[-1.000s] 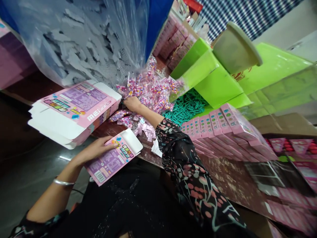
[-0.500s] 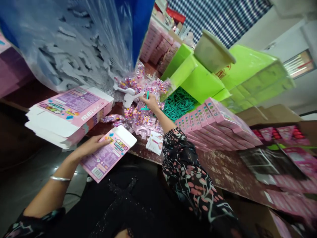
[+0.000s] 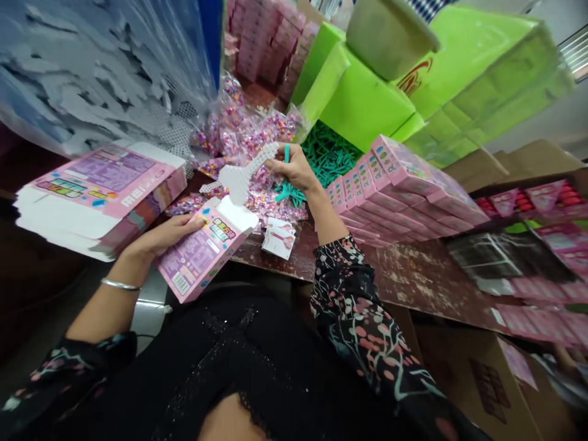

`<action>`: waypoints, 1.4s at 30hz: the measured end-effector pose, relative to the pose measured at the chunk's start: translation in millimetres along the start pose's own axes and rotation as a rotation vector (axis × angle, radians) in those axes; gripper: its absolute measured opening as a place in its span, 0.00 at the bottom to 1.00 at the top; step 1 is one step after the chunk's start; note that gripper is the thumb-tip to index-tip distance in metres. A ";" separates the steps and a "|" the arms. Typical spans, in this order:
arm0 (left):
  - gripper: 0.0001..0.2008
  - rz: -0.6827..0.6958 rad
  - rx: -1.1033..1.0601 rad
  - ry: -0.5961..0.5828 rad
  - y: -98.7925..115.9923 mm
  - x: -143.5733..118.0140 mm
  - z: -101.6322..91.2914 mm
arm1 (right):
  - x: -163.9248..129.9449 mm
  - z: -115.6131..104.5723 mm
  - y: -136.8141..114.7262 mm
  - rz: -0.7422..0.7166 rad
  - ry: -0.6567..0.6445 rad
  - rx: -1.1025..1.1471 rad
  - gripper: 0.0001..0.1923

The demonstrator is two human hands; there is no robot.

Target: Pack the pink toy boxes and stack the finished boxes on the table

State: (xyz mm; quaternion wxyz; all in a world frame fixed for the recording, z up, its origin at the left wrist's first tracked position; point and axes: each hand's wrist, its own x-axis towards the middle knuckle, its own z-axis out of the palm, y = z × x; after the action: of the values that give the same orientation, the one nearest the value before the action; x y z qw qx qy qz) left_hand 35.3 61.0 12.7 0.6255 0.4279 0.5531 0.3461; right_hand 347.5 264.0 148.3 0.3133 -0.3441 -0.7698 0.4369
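My left hand point(image 3: 169, 236) grips a small pink and purple printed carton point(image 3: 195, 254) by its side, thumb on the printed face. The carton's white end flap point(image 3: 241, 215) stands open, facing up and away from me. In my right hand point(image 3: 296, 168), pinched between thumb and fingers, is a white dotted pegboard point(image 3: 243, 174), its lower end right by the carton's mouth. A green stick-like plastic piece point(image 3: 287, 153) is held in the same hand. Below lie clear bags of colourful beads point(image 3: 264, 131) and a stack of white printed leaflets point(image 3: 279, 237).
At left lie a larger pink carton point(image 3: 105, 184) and a clear bag of white pegboards point(image 3: 105, 92). Green plastic sticks point(image 3: 333, 144) spill from a lime-green box point(image 3: 367, 92) bearing a beige tub point(image 3: 390, 37). Pink cartons point(image 3: 395, 190) stand in rows at right on the worn brown table point(image 3: 427, 275).
My right hand has lifted the pegboard and green piece off the bead bags and brought them nearer to the carton. The carton in my left hand has turned, showing its side. The view has shifted.
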 end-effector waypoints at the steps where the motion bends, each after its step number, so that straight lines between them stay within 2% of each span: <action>1: 0.55 0.003 -0.005 -0.008 0.5 1.6 2.3 | -8.8 2.1 -5.8 -0.005 -0.090 0.003 0.33; 6: 0.60 0.052 -0.008 0.018 3.7 5.0 16.0 | -36.0 17.6 -20.7 0.020 -0.456 0.015 0.35; 9: 0.63 0.113 -0.003 0.072 6.9 3.7 21.2 | -39.3 15.3 -21.3 0.023 -0.557 -0.075 0.31; 11: 0.63 0.141 0.003 0.105 8.6 0.8 22.7 | -40.0 6.7 -24.3 -0.041 -0.441 -0.155 0.27; 14: 0.59 0.164 0.082 0.141 10.4 -6.0 25.2 | -43.5 -2.3 -34.5 -0.156 -0.129 -0.202 0.25; 16: 0.56 0.185 0.175 0.161 11.9 -10.8 29.2 | -47.6 4.5 -41.7 -0.209 -0.048 -0.223 0.27; 21: 0.42 0.282 0.283 0.212 15.8 -22.6 44.5 | -54.5 55.2 -47.6 -0.267 -0.231 -0.239 0.21; 24: 0.37 0.315 0.303 0.227 15.5 -30.0 50.1 | -55.5 72.5 -43.7 -0.239 -0.346 -0.190 0.18; 28: 0.35 0.347 0.293 0.237 10.3 -33.0 54.3 | -50.9 64.5 -31.3 -0.258 -0.474 -0.203 0.19; 30: 0.35 0.390 0.267 0.296 5.5 -29.4 56.2 | -47.3 54.4 -23.1 -0.307 -0.498 -0.238 0.20; 33: 0.34 0.460 0.205 0.440 -3.2 -20.9 57.5 | -46.3 39.2 -13.9 -0.349 -0.461 -0.267 0.24; 36: 0.32 0.487 0.184 0.509 -10.8 -16.0 57.6 | -50.9 27.3 -12.1 -0.313 -0.476 -0.250 0.29; 42: 0.31 0.606 0.217 0.575 -22.7 -22.3 59.6 | -51.9 23.6 -16.6 -0.255 -0.371 -0.281 0.21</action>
State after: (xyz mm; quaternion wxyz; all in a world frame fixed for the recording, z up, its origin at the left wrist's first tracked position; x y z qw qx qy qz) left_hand 90.0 22.7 1.9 0.2674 0.5206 0.5873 0.5590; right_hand 354.3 205.1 143.6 0.1686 -0.1984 -0.9043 0.3382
